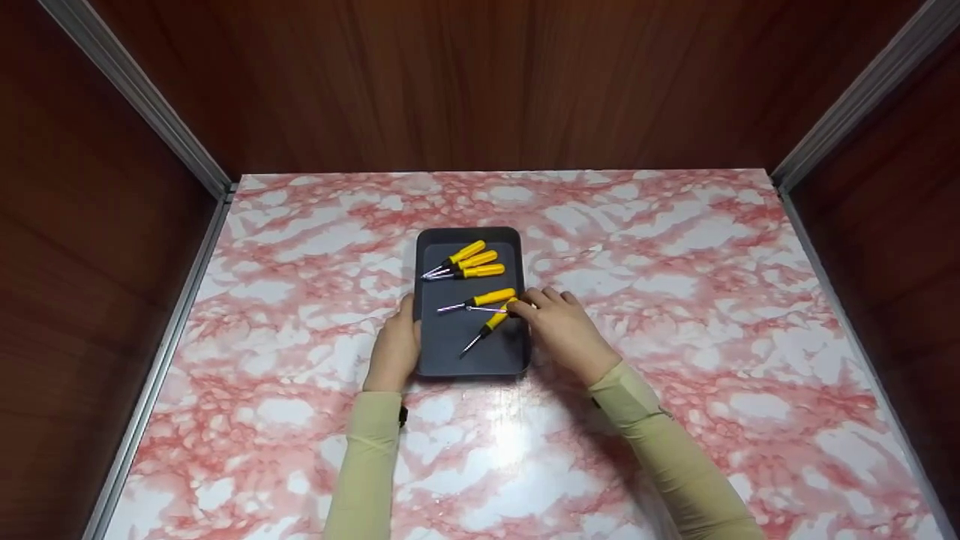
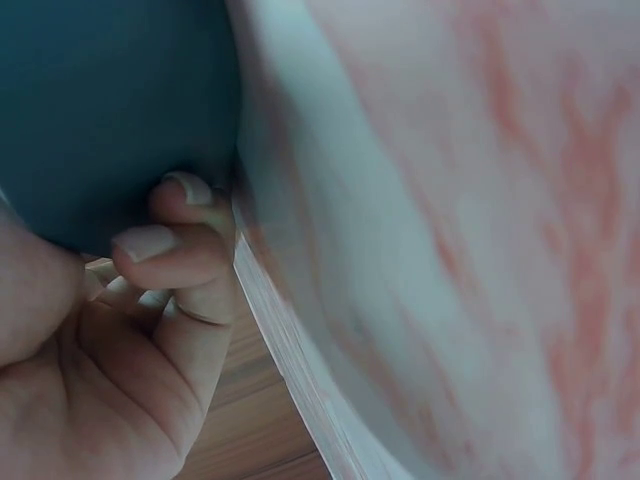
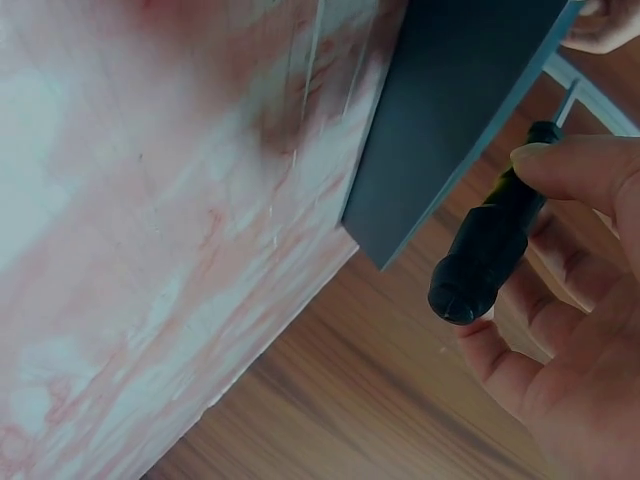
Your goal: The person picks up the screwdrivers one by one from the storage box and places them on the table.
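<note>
A dark grey rectangular tray (image 1: 457, 360) stands on the table, with several yellow-handled screwdrivers (image 1: 480, 260) in it. Three of them lie close together in its far half, and two more (image 1: 495, 297) lie nearer, on the right. My left hand (image 1: 394, 345) grips the tray's left side; its fingertips (image 2: 150, 243) press against the outer wall. Over the right rim, my right hand (image 1: 566, 326) pinches another screwdriver (image 3: 485, 240) by its handle, which looks dark in the right wrist view. Its shaft (image 1: 487, 310) points left above the tray; in the head view the hand hides most of the handle.
The table top (image 1: 675, 360) has a red and white marbled pattern. Brown wood-grain panels (image 1: 480, 82) stand at the back and both sides, with metal rails (image 1: 142, 97) along the corners.
</note>
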{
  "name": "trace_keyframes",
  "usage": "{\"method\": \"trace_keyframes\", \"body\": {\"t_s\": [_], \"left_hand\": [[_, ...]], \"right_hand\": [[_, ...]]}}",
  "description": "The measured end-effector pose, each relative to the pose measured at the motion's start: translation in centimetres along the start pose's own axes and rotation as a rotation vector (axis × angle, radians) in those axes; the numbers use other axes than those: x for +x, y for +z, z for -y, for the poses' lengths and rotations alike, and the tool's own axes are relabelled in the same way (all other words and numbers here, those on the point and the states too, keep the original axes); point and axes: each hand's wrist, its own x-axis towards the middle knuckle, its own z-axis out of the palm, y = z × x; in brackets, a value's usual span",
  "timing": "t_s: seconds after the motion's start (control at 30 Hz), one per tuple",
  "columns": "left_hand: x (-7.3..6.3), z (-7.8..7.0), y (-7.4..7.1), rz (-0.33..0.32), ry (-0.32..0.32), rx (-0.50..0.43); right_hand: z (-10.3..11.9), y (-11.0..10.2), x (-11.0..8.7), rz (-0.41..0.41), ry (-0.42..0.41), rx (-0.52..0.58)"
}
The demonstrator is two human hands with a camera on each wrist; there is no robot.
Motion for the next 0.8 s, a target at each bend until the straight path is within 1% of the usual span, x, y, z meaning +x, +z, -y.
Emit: {"method": "trace_keyframes", "body": {"t_s": [0.2, 0.4, 0.63, 0.8], "left_hand": [[0.0, 0.0, 0.0, -0.011, 0.015, 0.001], [0.0, -0.1, -0.1, 0.000, 0.000, 0.005], [-0.1, -0.1, -0.1, 0.009, -0.013, 0.006], [-0.1, 0.0, -0.1, 0.014, -0.014, 0.012]], "right_hand": [[-0.3, 0.0, -0.3, -0.005, 0.007, 0.004], [-0.5, 0.1, -0.5, -0.001, 0.026, 0.017], [-0.9, 0.2, -0.8, -0.040, 0.019, -0.004], [-1.2, 0.2, -1.0, -0.048, 0.028, 0.002]]}}
